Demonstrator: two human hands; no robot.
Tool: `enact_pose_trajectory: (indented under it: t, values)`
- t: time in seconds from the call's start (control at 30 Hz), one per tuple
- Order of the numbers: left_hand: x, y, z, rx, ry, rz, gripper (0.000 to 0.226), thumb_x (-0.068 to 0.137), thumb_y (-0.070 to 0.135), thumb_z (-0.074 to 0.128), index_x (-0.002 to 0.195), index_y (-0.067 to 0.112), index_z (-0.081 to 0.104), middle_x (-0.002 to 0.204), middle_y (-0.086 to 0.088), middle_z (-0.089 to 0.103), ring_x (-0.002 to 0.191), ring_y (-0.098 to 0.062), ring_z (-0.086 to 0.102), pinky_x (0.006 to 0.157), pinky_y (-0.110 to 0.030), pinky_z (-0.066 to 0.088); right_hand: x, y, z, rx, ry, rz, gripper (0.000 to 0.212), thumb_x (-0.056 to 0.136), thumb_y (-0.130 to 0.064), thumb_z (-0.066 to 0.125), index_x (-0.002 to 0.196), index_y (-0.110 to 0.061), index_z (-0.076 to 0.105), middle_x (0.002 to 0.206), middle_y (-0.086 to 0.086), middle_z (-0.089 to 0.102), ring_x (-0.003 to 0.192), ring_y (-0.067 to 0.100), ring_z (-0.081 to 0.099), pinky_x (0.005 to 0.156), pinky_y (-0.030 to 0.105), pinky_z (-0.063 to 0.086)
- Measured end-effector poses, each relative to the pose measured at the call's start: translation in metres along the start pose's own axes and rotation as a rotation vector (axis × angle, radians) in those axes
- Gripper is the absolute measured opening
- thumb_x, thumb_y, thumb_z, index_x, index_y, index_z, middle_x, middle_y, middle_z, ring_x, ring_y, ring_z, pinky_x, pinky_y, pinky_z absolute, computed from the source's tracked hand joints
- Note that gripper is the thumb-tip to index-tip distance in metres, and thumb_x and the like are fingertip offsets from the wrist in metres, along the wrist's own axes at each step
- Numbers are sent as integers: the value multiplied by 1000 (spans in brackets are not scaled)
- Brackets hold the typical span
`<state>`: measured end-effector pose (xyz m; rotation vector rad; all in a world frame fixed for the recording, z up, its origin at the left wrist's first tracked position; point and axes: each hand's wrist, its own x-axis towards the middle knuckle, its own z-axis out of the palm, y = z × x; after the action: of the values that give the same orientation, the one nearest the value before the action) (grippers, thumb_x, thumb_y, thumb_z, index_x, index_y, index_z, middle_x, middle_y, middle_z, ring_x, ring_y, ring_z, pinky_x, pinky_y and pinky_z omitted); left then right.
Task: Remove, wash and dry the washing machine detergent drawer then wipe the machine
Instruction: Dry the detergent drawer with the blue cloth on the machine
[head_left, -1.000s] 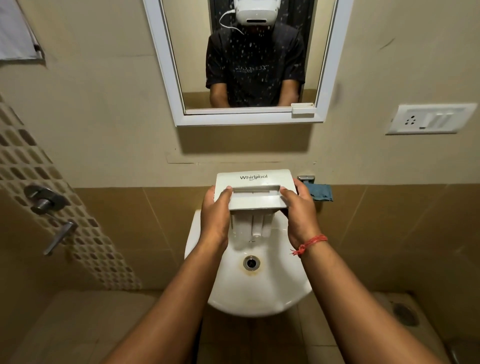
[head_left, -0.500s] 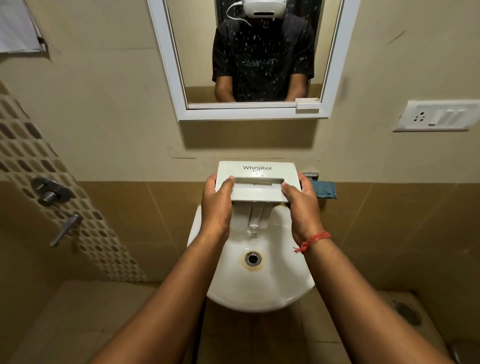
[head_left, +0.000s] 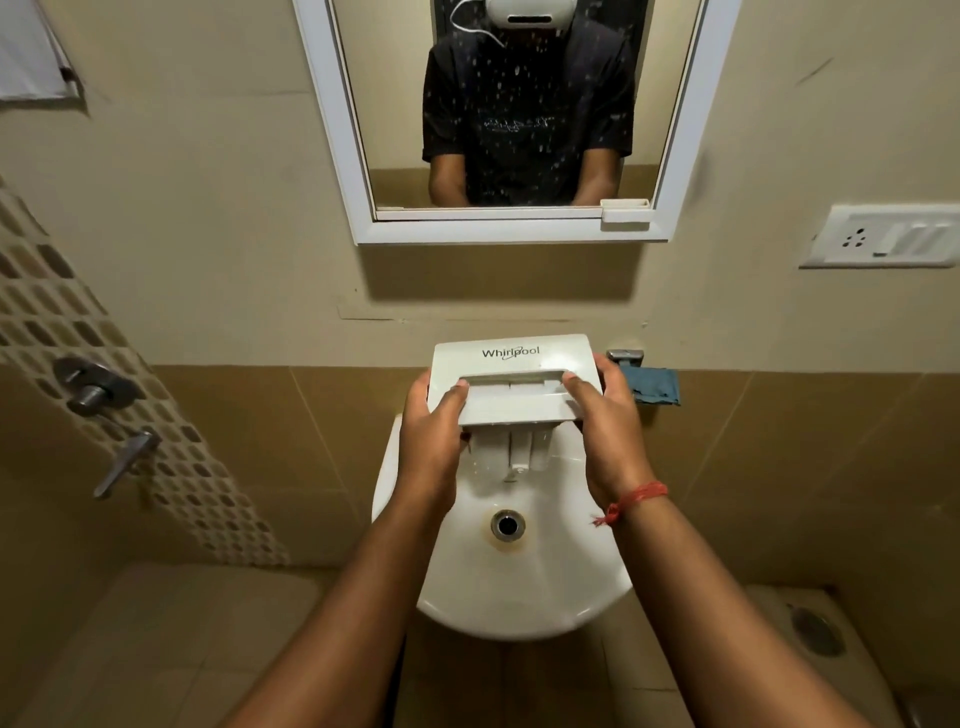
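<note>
Head view: both hands are grasping the white plastic Whirlpool detergent drawer (head_left: 511, 382), left hand (head_left: 434, 431) at its nine o'clock edge, right hand (head_left: 605, 431) at three o'clock, holding it over the white ceramic basin (head_left: 566, 566). Compared with a second ago the drawer is sitting slightly higher, so washing probably comes next.

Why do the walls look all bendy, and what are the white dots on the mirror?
Head view: the wide-angle lens bows the straight edges of the white-framed wall mirror; the dots look like dried splashes on its glass. It throws a dark shadow on the wall below, and the white plastic Whirlpool detergent drawer shows a faint glare.
</note>
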<state>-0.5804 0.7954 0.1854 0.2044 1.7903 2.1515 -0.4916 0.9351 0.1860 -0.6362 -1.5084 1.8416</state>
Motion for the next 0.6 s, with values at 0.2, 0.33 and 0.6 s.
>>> enact_pose_trajectory:
  t: [0.2, 0.33, 0.6]
  values:
    - [12, -7, -14, -67, -57, -107, 32, 99, 18, 56, 131, 20, 52, 121, -5, 64, 107, -24, 66, 78, -50, 60, -1, 22, 6, -52, 22, 68, 45, 84, -33, 65, 128, -33, 56, 121, -6, 66, 111, 16, 65, 100, 45, 50]
    - [19, -24, -20, -152, -35, -185, 28, 99, 13, 54, 127, 17, 53, 120, -10, 66, 108, -28, 65, 72, -45, 60, -5, 36, 5, -126, 18, 98, 44, 87, -37, 63, 130, -32, 55, 122, -11, 65, 114, 14, 62, 102, 45, 48]
    - [24, -45, -12, -167, 62, -211, 33, 98, 12, 55, 130, 20, 53, 119, -7, 65, 109, -27, 63, 75, -50, 60, 40, 32, -35, -492, 9, 89, 44, 102, -42, 43, 135, -15, 50, 129, -1, 55, 116, 13, 50, 92, 27, 36]
